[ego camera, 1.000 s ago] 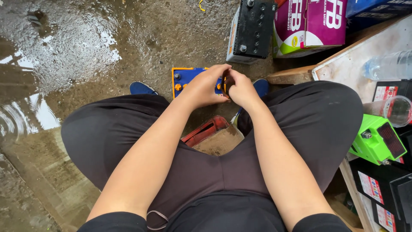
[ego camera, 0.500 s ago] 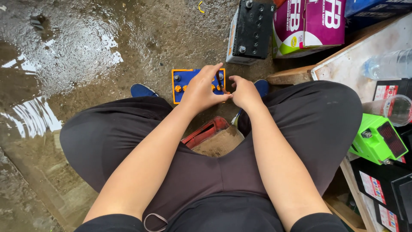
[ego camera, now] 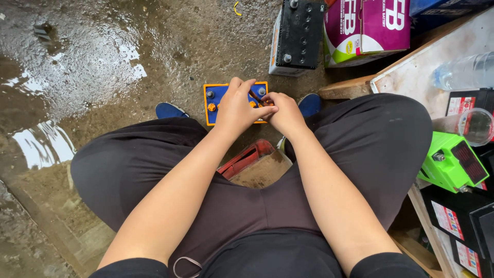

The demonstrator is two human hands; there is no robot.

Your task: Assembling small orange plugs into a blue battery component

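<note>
Battery (ego camera: pixel 215 98), small, blue with orange rim, lies on the wet concrete floor (ego camera: pixel 103 62) between the person's blue shoes; both hands cover most of its top. Left hand (ego camera: pixel 239 108) and right hand (ego camera: pixel 285 114) meet above it, fingers pressed together, pinching a thin dark rod-like piece (ego camera: pixel 256 97), hard to identify. A black battery (ego camera: pixel 298 36) stands behind.

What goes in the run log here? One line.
left hand: on blue battery | right hand: beside it, both pinching a thin dark tool | floor: wet | black battery: behind
</note>
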